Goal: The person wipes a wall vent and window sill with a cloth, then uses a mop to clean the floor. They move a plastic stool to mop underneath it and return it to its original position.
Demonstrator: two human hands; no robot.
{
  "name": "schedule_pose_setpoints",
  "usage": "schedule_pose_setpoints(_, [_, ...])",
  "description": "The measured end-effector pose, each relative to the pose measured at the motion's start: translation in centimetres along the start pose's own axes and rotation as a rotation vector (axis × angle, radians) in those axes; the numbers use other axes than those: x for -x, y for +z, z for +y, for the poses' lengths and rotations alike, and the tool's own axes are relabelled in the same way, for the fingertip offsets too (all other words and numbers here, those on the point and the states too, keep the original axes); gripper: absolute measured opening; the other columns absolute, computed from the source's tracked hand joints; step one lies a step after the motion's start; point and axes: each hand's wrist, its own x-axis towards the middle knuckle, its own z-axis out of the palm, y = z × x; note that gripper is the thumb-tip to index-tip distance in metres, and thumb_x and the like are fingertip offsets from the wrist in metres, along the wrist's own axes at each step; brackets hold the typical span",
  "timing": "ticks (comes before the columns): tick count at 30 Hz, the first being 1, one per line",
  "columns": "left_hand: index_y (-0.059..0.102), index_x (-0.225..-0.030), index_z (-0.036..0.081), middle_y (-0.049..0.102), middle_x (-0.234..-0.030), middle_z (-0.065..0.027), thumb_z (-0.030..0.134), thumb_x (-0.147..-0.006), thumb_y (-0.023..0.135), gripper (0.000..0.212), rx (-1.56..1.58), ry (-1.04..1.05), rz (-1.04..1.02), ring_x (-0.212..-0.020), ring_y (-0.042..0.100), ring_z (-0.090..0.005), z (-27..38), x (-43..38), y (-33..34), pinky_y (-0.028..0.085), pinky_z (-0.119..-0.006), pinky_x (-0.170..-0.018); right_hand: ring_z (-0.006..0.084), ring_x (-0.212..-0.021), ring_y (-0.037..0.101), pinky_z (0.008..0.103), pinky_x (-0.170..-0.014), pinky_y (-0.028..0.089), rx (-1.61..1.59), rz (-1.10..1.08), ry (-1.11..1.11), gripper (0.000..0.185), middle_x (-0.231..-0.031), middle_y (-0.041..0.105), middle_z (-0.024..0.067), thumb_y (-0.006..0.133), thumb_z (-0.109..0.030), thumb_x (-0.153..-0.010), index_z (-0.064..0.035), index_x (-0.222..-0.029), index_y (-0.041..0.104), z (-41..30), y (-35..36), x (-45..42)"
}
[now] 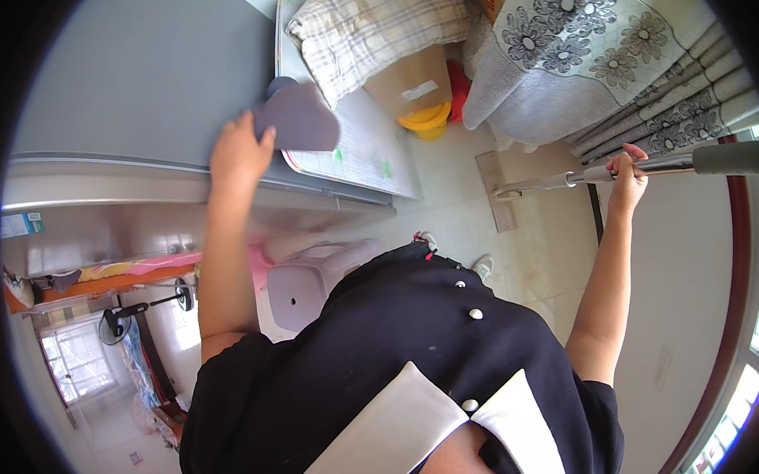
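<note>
My left hand (243, 148) grips the edge of a flat, dark grey-purple item (300, 117), perhaps a cap or a cloth, beside the large grey appliance (154, 75). Its exact kind cannot be told. My right hand (628, 172) is closed around the metal pole (593, 175) of a flat mop, which has a grey grip at its upper end. The mop's flat head (496, 192) lies on the tiled floor in front of me. Behind the grey-purple item stands a white board (357, 144) with a printed grid.
A plaid cushion (378, 30) lies above a cardboard box (411, 79), with yellow and red things beside it. A flowered cloth (573, 36) hangs at the upper right, near curtains (669, 108). A pale plastic stool (297, 296) stands at my left, and a fan (114, 324) farther off.
</note>
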Motion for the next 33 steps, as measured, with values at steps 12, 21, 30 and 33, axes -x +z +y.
schedule_pose_setpoints(12, [0.036, -0.125, 0.010, 0.037, -0.123, -0.0246, 0.035, -0.073, 0.061, 0.063, 0.018, 0.061, 0.178, -0.107, 0.042, -0.0400, 2.9, -1.0, 0.9, 0.037, -0.042, -0.089, 0.0098, -0.052, 0.043, 0.0292, -0.066, 0.045, 0.095, 0.077, -0.051, 0.013, -0.057, 0.044, 0.0018, 0.048, -0.001, -0.075, 0.0006, -0.088, 0.046, 0.7, 0.0, 0.3])
schedule_pose_setpoints(21, [0.050, -0.113, 0.007, 0.043, -0.120, -0.0198, 0.029, -0.075, 0.061, 0.045, 0.286, 0.440, 0.362, -0.113, 0.039, -0.0336, 13.2, -8.7, 0.7, 0.032, -0.046, -0.091, 0.0111, -0.053, 0.042, 0.0316, -0.068, 0.044, 0.077, 0.195, 0.030, 0.012, -0.057, 0.042, 0.0008, 0.043, -0.001, -0.075, -0.0041, -0.087, 0.045, 1.0, -2.4, 1.4])
schedule_pose_setpoints(30, [0.057, -0.101, 0.006, 0.045, -0.120, -0.0123, 0.013, -0.069, 0.063, 0.033, 0.528, 1.617, 0.064, -0.120, 0.034, -0.0285, 34.1, -13.9, 10.1, 0.023, -0.043, -0.102, 0.0078, -0.052, 0.039, 0.0267, -0.063, 0.041, 0.006, 0.280, 0.005, 0.014, -0.057, 0.040, -0.0023, 0.041, 0.001, -0.075, -0.0038, -0.087, 0.044, 1.8, -1.9, 1.2])
schedule_pose_setpoints(33, [0.058, -0.100, 0.005, 0.045, -0.121, -0.0133, 0.013, -0.068, 0.059, 0.033, 0.325, 1.819, 0.156, -0.121, 0.033, -0.0288, 39.1, -16.2, 11.7, 0.020, -0.043, -0.104, 0.0080, -0.051, 0.040, 0.0263, -0.063, 0.041, 0.016, 0.352, 0.016, 0.015, -0.057, 0.041, -0.0023, 0.041, 0.000, -0.073, -0.0038, -0.088, 0.044, 1.9, -1.5, 1.1])
